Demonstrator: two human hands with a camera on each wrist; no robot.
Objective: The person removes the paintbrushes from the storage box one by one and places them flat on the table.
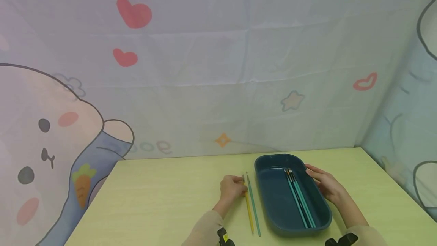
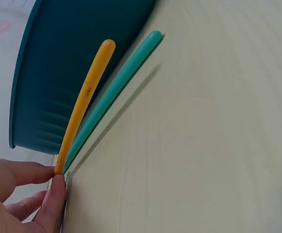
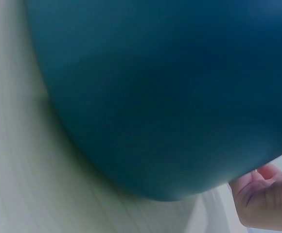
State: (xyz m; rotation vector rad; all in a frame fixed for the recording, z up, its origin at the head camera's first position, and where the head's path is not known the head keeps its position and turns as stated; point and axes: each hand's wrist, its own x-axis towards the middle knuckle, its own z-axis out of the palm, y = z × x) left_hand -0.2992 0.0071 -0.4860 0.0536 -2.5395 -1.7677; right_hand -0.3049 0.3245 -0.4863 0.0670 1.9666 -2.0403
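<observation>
My left hand [image 1: 233,190] pinches a yellow paintbrush [image 1: 249,210] between thumb and fingertips, near its far end. Close beside it lies a green paintbrush [image 1: 254,210], its rounded handle end toward me. In the left wrist view, the yellow handle [image 2: 85,94] crosses in front of the dark blue tray. That deep tray [image 1: 275,196] stands right of both brushes, with several teal paintbrushes [image 1: 300,200] lying in it. At its right side my right hand [image 1: 327,185] holds the rim, fingertips over the edge. The tray's outer wall [image 3: 155,107] fills most of the right wrist view.
The pale yellow table [image 1: 153,196] extends left of the brushes and right of the tray. Behind it hangs a printed cloth [image 1: 191,117] with hearts and a cartoon animal. Another cloth [image 1: 403,132] borders the right side.
</observation>
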